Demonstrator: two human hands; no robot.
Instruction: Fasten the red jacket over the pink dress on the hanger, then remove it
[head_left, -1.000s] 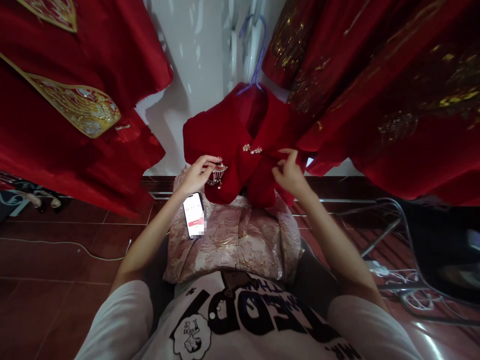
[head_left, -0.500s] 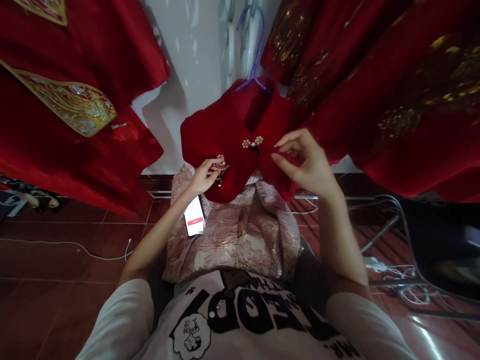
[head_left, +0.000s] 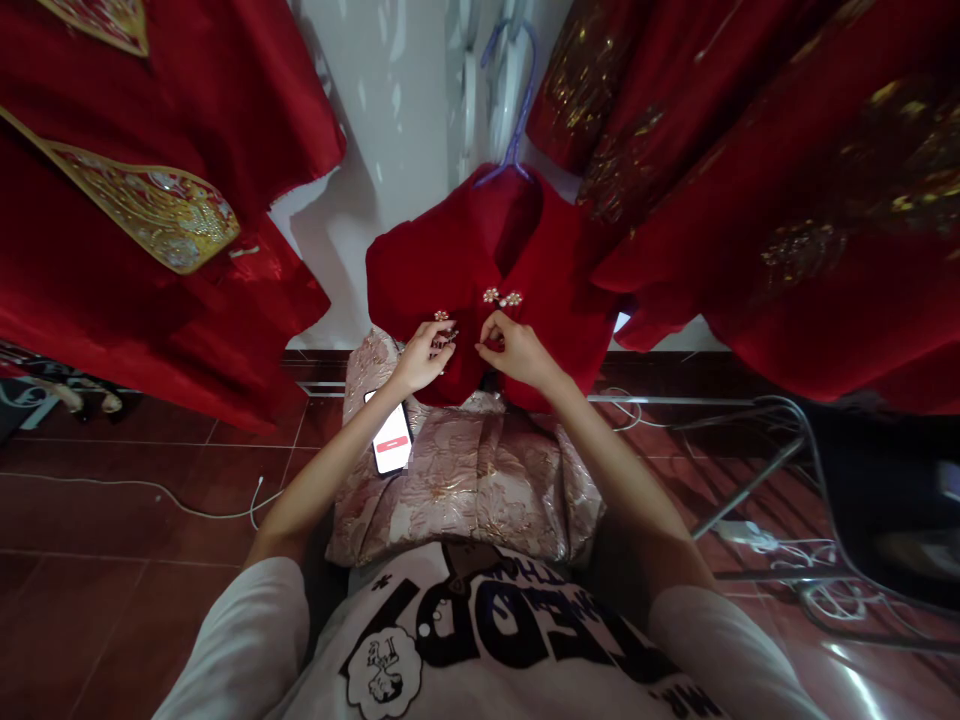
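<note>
A short red garment [head_left: 412,265] hangs in front of me on a purple hanger [head_left: 517,140]. Two pearl flower clasps [head_left: 502,298] sit at its front opening. My left hand [head_left: 424,360] pinches a jewelled brooch [head_left: 441,316] with a dangling part, against the garment's left front; the fingers partly cover it. Just below the clasps, at the front edge, my right hand [head_left: 517,350] has thumb and fingertips drawn together. What lies between those fingertips, cloth or something small, is not clear.
Pink brocade cloth [head_left: 480,480] covers my lap, and a lit phone [head_left: 390,435] lies on it. Large red embroidered garments hang at left [head_left: 165,210] and right [head_left: 712,280]. A dark metal-framed chair [head_left: 862,480] and white cables [head_left: 832,590] are at right.
My right hand has moved left and slightly down from the garment's right side to its front edge, and its fingers have come together. My left hand stays at the brooch.
</note>
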